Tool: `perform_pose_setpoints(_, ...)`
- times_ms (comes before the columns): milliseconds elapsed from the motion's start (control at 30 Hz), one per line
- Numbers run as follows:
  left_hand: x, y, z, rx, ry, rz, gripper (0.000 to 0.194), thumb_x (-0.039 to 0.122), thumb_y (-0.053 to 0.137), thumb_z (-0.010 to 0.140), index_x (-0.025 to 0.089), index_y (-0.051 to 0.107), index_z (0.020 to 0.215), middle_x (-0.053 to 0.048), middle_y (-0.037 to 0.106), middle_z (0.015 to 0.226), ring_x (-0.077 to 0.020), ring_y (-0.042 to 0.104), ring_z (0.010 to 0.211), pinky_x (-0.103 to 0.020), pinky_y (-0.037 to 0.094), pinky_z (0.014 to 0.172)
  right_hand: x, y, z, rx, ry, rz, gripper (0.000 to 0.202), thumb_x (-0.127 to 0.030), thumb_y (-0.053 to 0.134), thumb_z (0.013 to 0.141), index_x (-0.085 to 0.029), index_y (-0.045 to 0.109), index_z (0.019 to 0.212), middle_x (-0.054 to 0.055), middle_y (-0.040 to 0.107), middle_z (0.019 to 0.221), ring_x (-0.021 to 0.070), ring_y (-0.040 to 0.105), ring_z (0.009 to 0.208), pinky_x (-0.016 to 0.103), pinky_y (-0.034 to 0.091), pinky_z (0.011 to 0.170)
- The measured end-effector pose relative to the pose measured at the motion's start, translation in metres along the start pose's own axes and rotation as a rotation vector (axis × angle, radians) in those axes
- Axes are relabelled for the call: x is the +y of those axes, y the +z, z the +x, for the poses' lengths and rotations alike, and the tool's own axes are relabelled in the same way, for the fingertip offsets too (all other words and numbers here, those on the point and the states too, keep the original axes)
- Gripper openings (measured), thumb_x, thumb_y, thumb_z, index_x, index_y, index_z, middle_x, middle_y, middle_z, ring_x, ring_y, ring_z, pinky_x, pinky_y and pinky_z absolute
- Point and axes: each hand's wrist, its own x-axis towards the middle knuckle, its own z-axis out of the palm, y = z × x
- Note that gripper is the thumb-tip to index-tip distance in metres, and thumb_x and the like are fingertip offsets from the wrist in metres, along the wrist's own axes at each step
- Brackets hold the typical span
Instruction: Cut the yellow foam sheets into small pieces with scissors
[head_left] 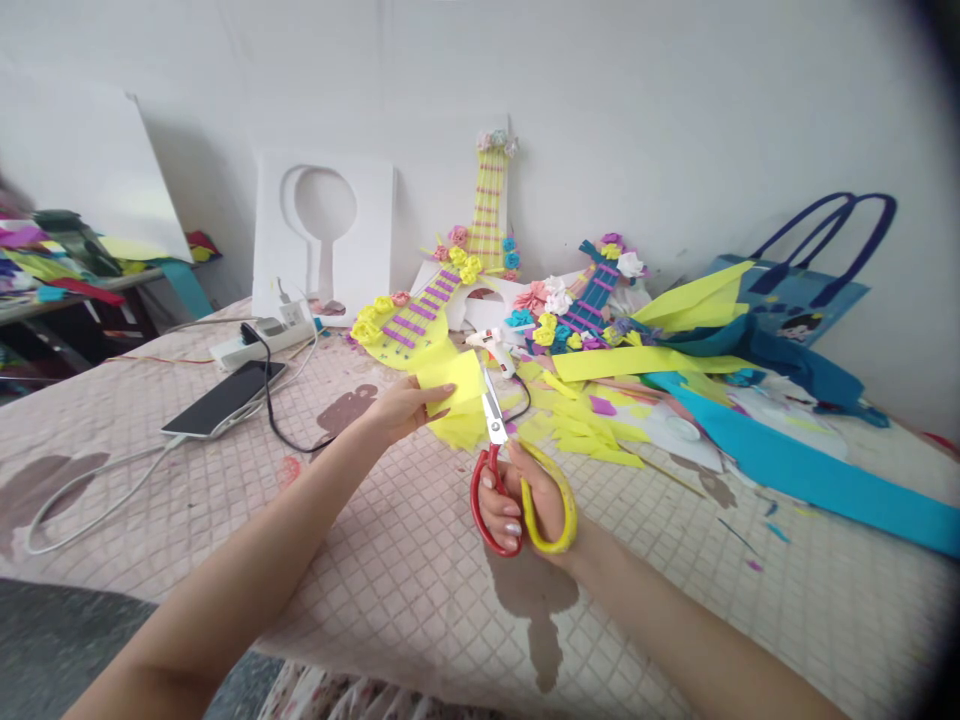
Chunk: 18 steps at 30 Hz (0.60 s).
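Observation:
Near the middle of the view, my left hand (405, 408) pinches a piece of yellow crepe paper (456, 382) between thumb and fingers. My right hand (525, 500) is closed round the handles of a pair of scissors (493, 424), one handle red and one yellow. The blades point up and away, at the right edge of the yellow piece; whether they touch it is hard to tell. Just behind lies a white glue gun (495, 350). Yellow paper strips (592, 428) are scattered to the right of the scissors.
Flower-decorated guitar shapes (420, 312) stand behind the hands. A phone (223, 398), a power strip (262, 345) and cables lie left on the checked tablecloth (375, 580). Blue crepe paper (810, 465) stretches across the right, before a blue bag (810, 295). A white cut-out board (375, 240) leans behind.

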Motion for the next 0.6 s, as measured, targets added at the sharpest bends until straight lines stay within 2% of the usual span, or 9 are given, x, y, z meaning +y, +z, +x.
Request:
perform_pose_setpoints(200,0.0020,-0.0003,-0.0004,0.020,0.005,0.000,0.023,0.011,0.074,0.062,0.014,0.067,0.084,-0.006,0.069,0.092,-0.0094,0.064,0.073,-0.016,0.051,0.064,0.0033,-0.0025,0.0010,-0.009,-0.029,0.027,0.047,-0.060,0.034,0.085,-0.018,0.049,0.071,-0.007,0.031,0.043,0.0055,0.026,0.033,0.018,0.027,0.033)
perform_pose_setpoints(400,0.0017,0.0020,-0.0028,-0.004,0.000,0.051,0.023,0.014,0.075,0.062,0.013,0.067,0.084,-0.007,0.069,0.092,-0.0117,0.065,0.074,-0.017,0.052,0.063,0.0050,-0.0041,0.0029,-0.006,0.003,-0.018,0.057,-0.068,0.026,0.082,-0.018,0.052,0.073,-0.003,0.039,0.048,0.0102,0.038,0.038,0.024,0.038,0.038)
perform_pose_setpoints(600,-0.0017,0.0020,-0.0025,-0.032,-0.008,0.088,0.025,0.019,0.075,0.063,0.013,0.067,0.087,-0.008,0.068,0.097,-0.0135,0.065,0.077,-0.017,0.052,0.061,0.0009,0.0005,0.0017,0.011,-0.010,-0.015,0.056,-0.065,0.026,0.084,-0.017,0.053,0.072,-0.003,0.040,0.049,0.0098,0.038,0.039,0.024,0.040,0.039)
